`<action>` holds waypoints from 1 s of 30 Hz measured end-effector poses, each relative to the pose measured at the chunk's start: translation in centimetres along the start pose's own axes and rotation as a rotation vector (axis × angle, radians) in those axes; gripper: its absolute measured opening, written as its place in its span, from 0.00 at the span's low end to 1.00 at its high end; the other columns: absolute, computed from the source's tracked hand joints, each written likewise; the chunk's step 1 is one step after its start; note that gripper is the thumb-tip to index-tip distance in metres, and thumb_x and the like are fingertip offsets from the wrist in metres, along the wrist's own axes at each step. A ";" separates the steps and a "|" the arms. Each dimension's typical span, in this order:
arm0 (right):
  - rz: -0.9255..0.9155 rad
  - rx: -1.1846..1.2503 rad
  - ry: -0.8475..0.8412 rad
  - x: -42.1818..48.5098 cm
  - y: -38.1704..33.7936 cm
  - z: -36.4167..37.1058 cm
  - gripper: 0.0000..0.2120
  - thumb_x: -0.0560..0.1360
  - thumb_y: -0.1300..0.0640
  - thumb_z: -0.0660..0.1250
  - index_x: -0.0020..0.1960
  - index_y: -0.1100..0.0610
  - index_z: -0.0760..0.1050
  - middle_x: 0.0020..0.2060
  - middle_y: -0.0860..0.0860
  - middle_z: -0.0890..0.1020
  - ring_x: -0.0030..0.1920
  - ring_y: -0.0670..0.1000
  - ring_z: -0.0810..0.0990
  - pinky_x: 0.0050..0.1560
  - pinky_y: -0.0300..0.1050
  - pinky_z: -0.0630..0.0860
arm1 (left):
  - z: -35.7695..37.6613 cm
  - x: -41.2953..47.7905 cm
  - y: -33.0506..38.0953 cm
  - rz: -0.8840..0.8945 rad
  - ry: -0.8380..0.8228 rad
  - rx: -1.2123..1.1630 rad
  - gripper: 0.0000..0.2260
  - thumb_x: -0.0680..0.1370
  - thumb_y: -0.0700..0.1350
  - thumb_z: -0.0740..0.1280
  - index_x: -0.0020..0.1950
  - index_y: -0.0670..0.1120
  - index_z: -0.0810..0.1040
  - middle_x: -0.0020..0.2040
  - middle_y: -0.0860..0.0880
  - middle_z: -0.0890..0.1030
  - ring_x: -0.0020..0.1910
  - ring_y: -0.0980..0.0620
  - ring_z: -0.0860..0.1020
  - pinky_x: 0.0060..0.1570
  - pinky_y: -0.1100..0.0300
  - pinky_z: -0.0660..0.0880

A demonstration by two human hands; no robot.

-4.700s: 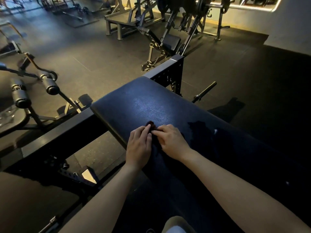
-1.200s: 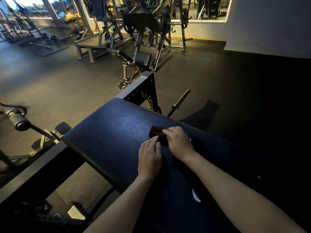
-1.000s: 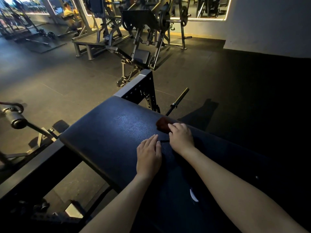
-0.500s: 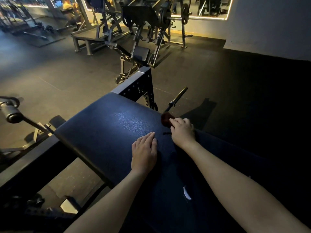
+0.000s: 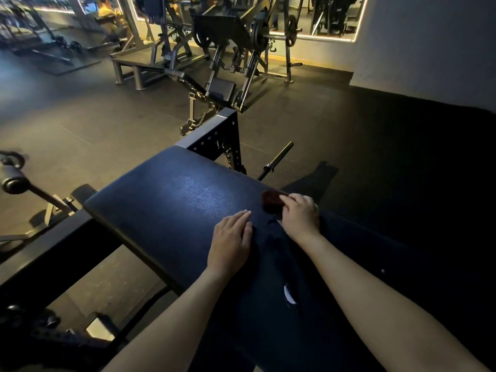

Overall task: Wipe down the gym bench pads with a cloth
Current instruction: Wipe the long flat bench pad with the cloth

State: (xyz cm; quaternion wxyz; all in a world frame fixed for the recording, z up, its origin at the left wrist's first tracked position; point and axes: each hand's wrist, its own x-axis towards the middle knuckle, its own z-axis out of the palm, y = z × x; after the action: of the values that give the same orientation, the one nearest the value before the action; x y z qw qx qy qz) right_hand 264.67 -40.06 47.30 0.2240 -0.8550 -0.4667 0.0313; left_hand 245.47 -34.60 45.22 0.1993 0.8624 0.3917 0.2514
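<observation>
Cloth at the pad's right-hand edge, right hand on top of it!
The right hand [image 5: 299, 216] curls its fingers over the dark red cloth [image 5: 270, 200], pinning it to the black bench pad [image 5: 174, 208] right at the edge, at 2 o'clock from the left hand [image 5: 230, 240]. The left hand lies flat on the pad, fingers straight and pressed together, holding nothing. A steel bar [image 5: 276, 159] pokes out beyond the edge at 1 o'clock, and a plate-loaded machine [image 5: 228, 36] stands at 12.

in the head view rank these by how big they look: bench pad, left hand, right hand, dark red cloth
1. bench pad, by far largest
2. left hand and right hand, look alike, not ranked apart
3. dark red cloth, smallest, partly hidden under the right hand's fingers
</observation>
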 end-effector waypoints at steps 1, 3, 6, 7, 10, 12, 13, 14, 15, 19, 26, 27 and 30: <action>0.011 -0.032 -0.027 -0.6 0.2 -0.1 0.19 0.82 0.55 0.59 0.73 0.50 0.71 0.69 0.50 0.73 0.68 0.55 0.67 0.70 0.53 0.64 | 0.1 -0.2 0.1 0.000 -0.004 0.001 0.23 0.83 0.55 0.53 0.72 0.49 0.76 0.71 0.52 0.76 0.69 0.52 0.71 0.70 0.52 0.64; -0.019 -0.029 -0.052 -2.1 -0.6 0.1 0.20 0.81 0.55 0.63 0.72 0.52 0.71 0.69 0.50 0.74 0.66 0.55 0.68 0.68 0.52 0.67 | 0.0 -0.5 0.2 -0.027 0.013 -0.025 0.21 0.83 0.53 0.55 0.71 0.48 0.77 0.70 0.51 0.77 0.68 0.51 0.72 0.69 0.54 0.63; -0.076 0.074 -0.047 -4.6 -2.8 0.6 0.18 0.81 0.59 0.61 0.70 0.52 0.75 0.65 0.49 0.78 0.61 0.55 0.71 0.61 0.49 0.70 | -0.4 -1.3 0.4 -0.071 0.032 -0.092 0.22 0.82 0.52 0.55 0.71 0.46 0.77 0.69 0.49 0.77 0.69 0.49 0.72 0.69 0.55 0.62; -0.103 0.113 -0.050 -5.5 -3.4 0.7 0.18 0.82 0.59 0.59 0.69 0.51 0.76 0.64 0.49 0.79 0.60 0.54 0.72 0.60 0.49 0.70 | -0.5 -1.5 0.5 -0.077 0.029 -0.110 0.22 0.82 0.52 0.55 0.71 0.46 0.76 0.70 0.48 0.77 0.69 0.49 0.71 0.69 0.56 0.61; -0.175 0.206 -0.113 -7.2 -5.0 0.7 0.18 0.82 0.59 0.58 0.68 0.52 0.77 0.62 0.50 0.81 0.60 0.54 0.75 0.61 0.50 0.73 | -0.9 -2.1 0.7 -0.090 0.018 -0.148 0.22 0.83 0.52 0.54 0.72 0.46 0.75 0.71 0.47 0.76 0.70 0.49 0.70 0.69 0.58 0.59; -0.155 0.254 -0.095 -6.6 -4.8 0.4 0.17 0.81 0.60 0.59 0.67 0.53 0.78 0.60 0.53 0.81 0.60 0.56 0.77 0.61 0.52 0.74 | -1.1 -2.3 0.7 -0.086 0.011 -0.153 0.22 0.82 0.51 0.55 0.72 0.45 0.75 0.71 0.46 0.76 0.69 0.48 0.71 0.68 0.57 0.61; -0.113 0.253 -0.049 -6.0 -4.3 0.3 0.17 0.81 0.60 0.60 0.67 0.54 0.78 0.61 0.54 0.81 0.60 0.57 0.77 0.62 0.53 0.73 | -1.1 -2.4 0.6 -0.074 0.006 -0.138 0.22 0.82 0.51 0.55 0.72 0.45 0.76 0.71 0.46 0.77 0.69 0.47 0.72 0.68 0.56 0.61; -0.059 0.229 -0.006 -5.2 -3.5 0.1 0.17 0.81 0.60 0.61 0.68 0.55 0.77 0.62 0.54 0.80 0.61 0.58 0.76 0.64 0.53 0.71 | -1.2 -2.5 0.7 -0.055 0.000 -0.116 0.21 0.83 0.50 0.56 0.72 0.45 0.76 0.70 0.47 0.77 0.69 0.47 0.72 0.69 0.55 0.62; -0.007 0.190 0.006 -4.6 -2.7 -0.1 0.18 0.82 0.58 0.62 0.71 0.55 0.75 0.65 0.55 0.78 0.64 0.58 0.74 0.68 0.53 0.68 | -1.1 -2.7 0.8 -0.037 -0.007 -0.094 0.19 0.83 0.49 0.57 0.71 0.46 0.76 0.70 0.48 0.77 0.69 0.48 0.73 0.69 0.53 0.63; -0.016 0.082 -0.102 -5.3 -2.7 0.1 0.20 0.82 0.51 0.62 0.72 0.52 0.72 0.68 0.52 0.73 0.69 0.55 0.69 0.71 0.49 0.62 | -0.6 -2.9 1.2 -0.039 -0.024 -0.026 0.17 0.85 0.47 0.60 0.73 0.46 0.75 0.71 0.48 0.76 0.70 0.48 0.72 0.71 0.50 0.64; -0.323 0.226 -0.131 -7.0 -1.6 -0.2 0.13 0.80 0.60 0.63 0.62 0.58 0.81 0.56 0.54 0.80 0.58 0.56 0.75 0.61 0.52 0.71 | 0.7 -3.3 4.6 -0.238 0.074 -0.119 0.18 0.85 0.48 0.57 0.74 0.47 0.73 0.73 0.48 0.74 0.72 0.50 0.69 0.74 0.47 0.62; -0.301 0.203 -0.075 -5.6 -0.9 -0.5 0.13 0.80 0.61 0.62 0.62 0.59 0.80 0.58 0.55 0.79 0.59 0.57 0.75 0.62 0.52 0.70 | 1.0 -3.3 5.1 -0.247 0.082 -0.105 0.18 0.85 0.48 0.57 0.74 0.47 0.73 0.73 0.48 0.74 0.72 0.50 0.69 0.74 0.47 0.61; -0.132 0.147 0.015 -0.6 1.8 -1.6 0.18 0.81 0.61 0.59 0.70 0.55 0.74 0.67 0.53 0.76 0.69 0.56 0.70 0.71 0.54 0.63 | 1.8 -2.9 5.8 -0.226 0.045 -0.021 0.19 0.85 0.49 0.58 0.75 0.48 0.72 0.74 0.49 0.73 0.73 0.50 0.67 0.75 0.50 0.60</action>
State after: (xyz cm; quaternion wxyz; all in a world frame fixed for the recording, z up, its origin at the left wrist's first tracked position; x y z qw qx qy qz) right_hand 266.19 -41.99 47.93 0.2913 -0.8038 -0.5167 0.0444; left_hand 248.22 -40.63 46.14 0.2265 0.8048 0.4881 0.2505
